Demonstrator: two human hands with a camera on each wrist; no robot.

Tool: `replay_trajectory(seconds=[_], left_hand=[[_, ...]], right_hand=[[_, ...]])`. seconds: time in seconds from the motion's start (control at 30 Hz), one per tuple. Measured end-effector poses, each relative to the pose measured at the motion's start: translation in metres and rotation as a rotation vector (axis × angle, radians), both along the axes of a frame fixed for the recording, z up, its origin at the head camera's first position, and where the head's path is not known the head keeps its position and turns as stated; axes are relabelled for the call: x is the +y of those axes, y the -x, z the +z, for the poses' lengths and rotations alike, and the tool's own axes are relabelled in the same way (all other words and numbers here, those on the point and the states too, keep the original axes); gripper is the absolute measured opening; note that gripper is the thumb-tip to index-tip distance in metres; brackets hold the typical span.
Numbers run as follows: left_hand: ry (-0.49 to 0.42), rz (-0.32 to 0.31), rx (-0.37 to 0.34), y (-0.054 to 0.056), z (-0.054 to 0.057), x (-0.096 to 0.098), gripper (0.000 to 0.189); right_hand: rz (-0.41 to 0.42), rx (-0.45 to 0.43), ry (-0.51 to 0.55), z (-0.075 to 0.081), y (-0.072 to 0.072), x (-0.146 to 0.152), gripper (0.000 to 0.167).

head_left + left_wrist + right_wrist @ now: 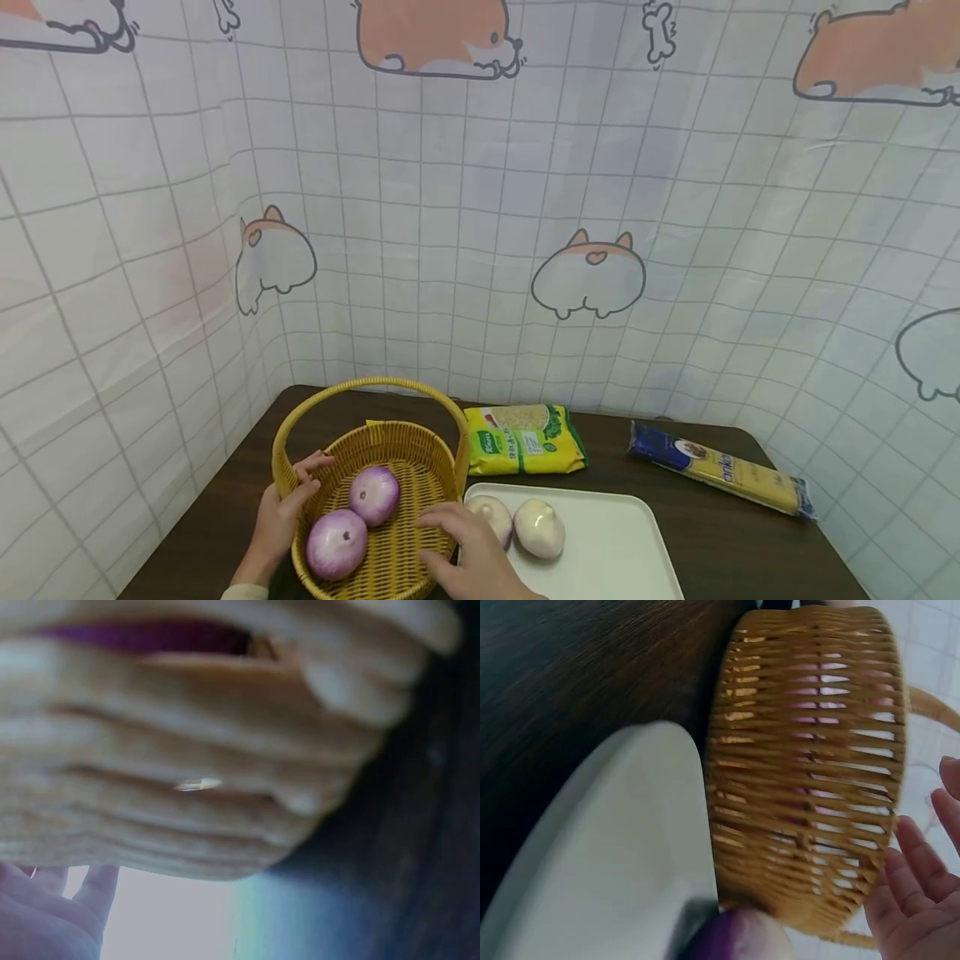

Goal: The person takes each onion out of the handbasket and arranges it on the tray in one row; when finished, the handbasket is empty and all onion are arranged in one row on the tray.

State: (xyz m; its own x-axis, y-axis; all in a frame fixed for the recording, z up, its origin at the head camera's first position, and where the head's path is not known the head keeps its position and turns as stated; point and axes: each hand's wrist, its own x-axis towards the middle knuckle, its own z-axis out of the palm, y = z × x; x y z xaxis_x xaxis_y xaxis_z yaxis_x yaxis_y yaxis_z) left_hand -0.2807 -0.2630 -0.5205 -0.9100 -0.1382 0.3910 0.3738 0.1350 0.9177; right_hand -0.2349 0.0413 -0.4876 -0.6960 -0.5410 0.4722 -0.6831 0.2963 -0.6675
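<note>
A woven wicker basket (397,467) with an arched handle stands at the left of the table. Two purple onions (374,495) lie inside it, toward its left side. My left hand (279,518) grips the basket's left rim at the foot of the handle. Over the right rim reaches my right hand (474,550), thumb and fingers spread apart with nothing between them. Two pale onions (539,529) sit on a white tray (607,533) to the right; my right hand partly covers one. In the right wrist view, the basket's slatted wall (802,772) rises beside the tray.
Behind the tray lies a yellow-green food packet (525,440). A long blue and yellow pasta packet (720,469) rests at the right on the dark table (720,542). A patterned curtain (450,208) hangs along the table's back and sides.
</note>
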Motion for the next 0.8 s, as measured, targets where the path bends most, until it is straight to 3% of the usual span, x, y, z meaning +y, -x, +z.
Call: replay_trajectory(seconds=[0.1,0.23,0.4,0.8], left_hand=[[-0.02,-0.002,-0.003,0.0,0.0,0.0,0.015],[-0.03,0.001,-0.007,0.0,-0.001,0.0,0.015],[-0.025,0.007,-0.022,0.0,0.0,0.0,0.014],[-0.024,0.012,-0.037,-0.001,0.001,0.002,0.014]], right_hand=[[-0.015,0.097,-0.024,-0.005,0.003,-0.011,0.03],[-0.004,0.151,-0.015,-0.007,0.007,-0.022,0.03],[0.021,0.144,-0.025,-0.003,0.01,-0.036,0.031],[0.032,0.11,-0.272,0.004,0.015,-0.069,0.048]])
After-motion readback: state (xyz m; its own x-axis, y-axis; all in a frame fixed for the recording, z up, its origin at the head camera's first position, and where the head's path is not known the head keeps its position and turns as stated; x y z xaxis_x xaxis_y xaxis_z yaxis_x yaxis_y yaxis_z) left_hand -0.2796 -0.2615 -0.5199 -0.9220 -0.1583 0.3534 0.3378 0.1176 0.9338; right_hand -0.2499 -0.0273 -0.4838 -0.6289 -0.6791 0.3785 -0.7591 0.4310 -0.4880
